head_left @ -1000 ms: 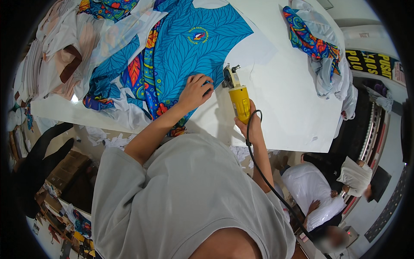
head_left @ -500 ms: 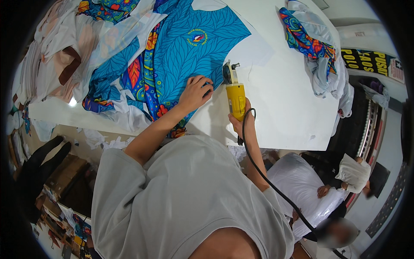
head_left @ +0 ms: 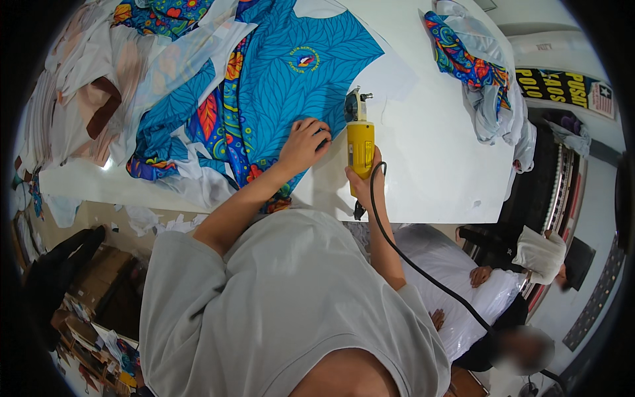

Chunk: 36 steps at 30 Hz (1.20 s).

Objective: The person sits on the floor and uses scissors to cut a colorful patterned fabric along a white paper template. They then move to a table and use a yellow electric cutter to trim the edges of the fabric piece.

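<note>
I see my right hand (head_left: 363,182) wrapped around the yellow electric fabric cutter (head_left: 360,147), fingers clamped on its body. Its long axis runs straight away from me, blade end at the edge of the blue printed jersey panel (head_left: 291,86) on the white cutting table (head_left: 436,165). My left hand (head_left: 303,142) lies just left of the blade, fingers spread flat, pressing the cloth down.

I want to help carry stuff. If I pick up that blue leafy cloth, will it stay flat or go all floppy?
Probably floppy: the blue leaf-print cloth lies limp on the white table, with wrinkled folds at its edges. It looks thin, so likely light. The left hand presses it flat beside the yellow cutter in the right hand, hinting it may slide.
</note>
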Available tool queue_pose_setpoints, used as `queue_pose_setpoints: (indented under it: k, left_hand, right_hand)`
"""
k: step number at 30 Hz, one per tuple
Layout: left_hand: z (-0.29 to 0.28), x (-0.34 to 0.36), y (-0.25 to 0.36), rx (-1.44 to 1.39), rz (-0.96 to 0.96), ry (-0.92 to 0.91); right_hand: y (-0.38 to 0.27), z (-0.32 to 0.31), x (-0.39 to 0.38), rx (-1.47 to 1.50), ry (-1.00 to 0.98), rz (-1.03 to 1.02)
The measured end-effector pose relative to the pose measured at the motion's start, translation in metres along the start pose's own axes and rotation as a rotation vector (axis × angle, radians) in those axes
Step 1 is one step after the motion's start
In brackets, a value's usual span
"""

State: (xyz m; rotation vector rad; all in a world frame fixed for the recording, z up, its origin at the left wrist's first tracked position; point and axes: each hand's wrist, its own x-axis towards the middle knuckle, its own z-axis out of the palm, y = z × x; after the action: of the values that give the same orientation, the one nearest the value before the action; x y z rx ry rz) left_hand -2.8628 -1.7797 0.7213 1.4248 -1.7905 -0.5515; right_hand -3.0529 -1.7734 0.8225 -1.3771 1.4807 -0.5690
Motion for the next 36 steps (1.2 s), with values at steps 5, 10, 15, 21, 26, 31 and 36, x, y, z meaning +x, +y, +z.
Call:
queue_pose_setpoints:
  k: [5,10,15,21,26,31,36]
  left_hand:
    - [-0.002,0.001,-0.002,-0.047,0.006,0.007]
    - [-0.002,0.002,-0.004,-0.052,0.027,0.032]
    - [-0.002,0.003,-0.004,-0.105,0.025,0.049]
    - [-0.005,0.003,-0.007,-0.232,-0.023,0.069]
    - [-0.001,0.004,-0.009,-0.289,-0.050,0.127]
    - [-0.003,0.003,-0.006,-0.335,-0.070,0.145]
    - [0.002,0.000,-0.010,-0.327,-0.091,0.183]
  right_hand:
    - [0.001,0.012,0.004,-0.012,0.053,-0.028]
    - [0.006,0.022,0.014,-0.005,0.091,-0.015]
    - [0.012,0.031,0.026,-0.034,0.163,-0.017]
    - [0.015,0.037,0.043,0.040,0.182,-0.030]
    - [0.010,0.045,0.053,0.101,0.244,0.014]
    - [0.022,0.045,0.068,0.085,0.266,-0.019]
    - [0.005,0.049,0.083,0.085,0.296,0.043]
